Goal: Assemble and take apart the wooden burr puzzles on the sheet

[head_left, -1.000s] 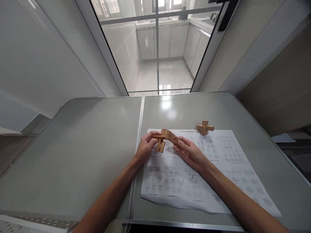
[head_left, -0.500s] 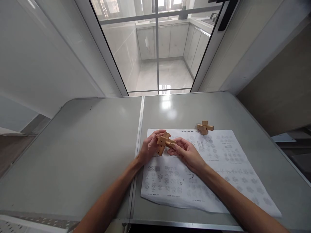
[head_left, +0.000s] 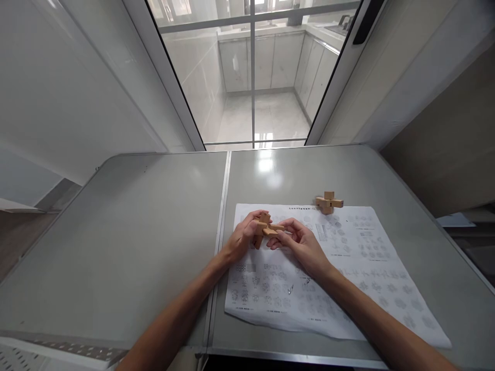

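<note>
Between my hands is a wooden burr puzzle [head_left: 264, 226] made of crossing light-brown bars. My left hand [head_left: 244, 236] grips its left side, the thumb lying across one bar. On the right, my right hand [head_left: 296, 238] pinches the bars that stick out toward it. Fingers cover parts of the puzzle, so how its pieces interlock is partly hidden. Both hands are above a large white instruction sheet [head_left: 278, 288] printed with small diagrams. A second wooden burr puzzle [head_left: 328, 202], cross-shaped, rests at the sheet's far edge.
The grey folding table [head_left: 154, 232] has a metal seam [head_left: 222, 206] running front to back, left of the sheet. Beyond the table stands a glass door with a grid frame [head_left: 253, 77]. A perforated white surface [head_left: 34, 355] shows at lower left.
The puzzle in my hands has turned slightly, and my left thumb now lies over its bar. My right hand keeps its pinch. The view has shifted a little.
</note>
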A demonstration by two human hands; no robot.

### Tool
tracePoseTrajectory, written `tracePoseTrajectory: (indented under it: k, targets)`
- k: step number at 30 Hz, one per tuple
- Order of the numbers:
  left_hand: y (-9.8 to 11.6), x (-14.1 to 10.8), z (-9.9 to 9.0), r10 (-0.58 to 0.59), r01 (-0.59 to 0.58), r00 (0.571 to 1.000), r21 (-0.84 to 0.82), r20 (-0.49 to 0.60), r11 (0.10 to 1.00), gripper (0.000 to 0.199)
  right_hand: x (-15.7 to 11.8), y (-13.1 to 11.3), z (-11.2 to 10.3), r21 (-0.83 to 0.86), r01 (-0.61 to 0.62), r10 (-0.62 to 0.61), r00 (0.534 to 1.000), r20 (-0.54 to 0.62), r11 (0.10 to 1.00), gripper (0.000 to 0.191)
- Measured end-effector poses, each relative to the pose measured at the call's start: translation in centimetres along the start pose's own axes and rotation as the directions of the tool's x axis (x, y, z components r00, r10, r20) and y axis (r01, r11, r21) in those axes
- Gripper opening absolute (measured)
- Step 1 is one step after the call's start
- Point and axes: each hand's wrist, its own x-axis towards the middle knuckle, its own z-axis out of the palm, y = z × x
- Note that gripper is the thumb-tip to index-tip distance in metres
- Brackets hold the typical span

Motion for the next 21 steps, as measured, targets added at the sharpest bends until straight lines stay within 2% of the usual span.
tracePoseTrajectory:
  k: [5,11,15,21]
  targets:
    - [-0.3,-0.1,-0.4,0.054,-0.056,0.994,0.021,0.094,0.998,0.086,0.0,0.0,0.2,0.032,-0.022,0.022,1.000,0.008,0.999,0.041]
    - [-0.2,-0.2,-0.1,0.105,-0.121,0.987,0.138,0.120,0.983,0.092,0.4,0.6,-0.2,0.157,-0.051,0.058,0.998,-0.041,0.986,0.040]
    - [0.1,-0.1,0.2,0.126,-0.138,0.983,0.082,0.132,0.987,0.075,0.7,0.8,-0.8,0.259,-0.099,0.113,0.993,-0.039,0.961,0.041]
    - [0.6,0.0,0.3,0.090,-0.095,0.987,0.029,0.136,0.995,0.080,0.8,0.6,-1.2,0.319,-0.147,0.159,0.987,-0.012,0.936,0.042]
